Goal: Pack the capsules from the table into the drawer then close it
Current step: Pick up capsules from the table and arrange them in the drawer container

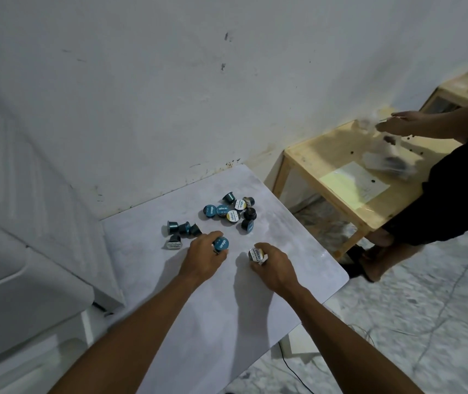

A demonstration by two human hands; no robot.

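Two capsules picked up so far and a whole pile left, so this job looks barely started; going big to small: the wall fills the back of the shot; a white unit sits at the left edge, and I honestly can't tell if that's where the drawer is, since no open drawer shows anywhere; the table is pale and marbled, pushed up against the wall; off to the right there's a wooden bench with some paper and blurry packets on it, and another person's arm and legs beside it, nothing to do with the packing as far as I can see.

On the table, the main pile sits toward the far side, roughly nine capsules bunched and touching; a smaller group of four or so lies just left of it, near the left hand.

Left hand is curled around a blue capsule, lid facing up, low over the table; right hand is closed on a white-lidded capsule, also just above the surface; both hands sit on the near side of the piles.

Left to do, I reckon: carry these two over, come back for the rest, then shut the drawer; nothing's packed that I can see.
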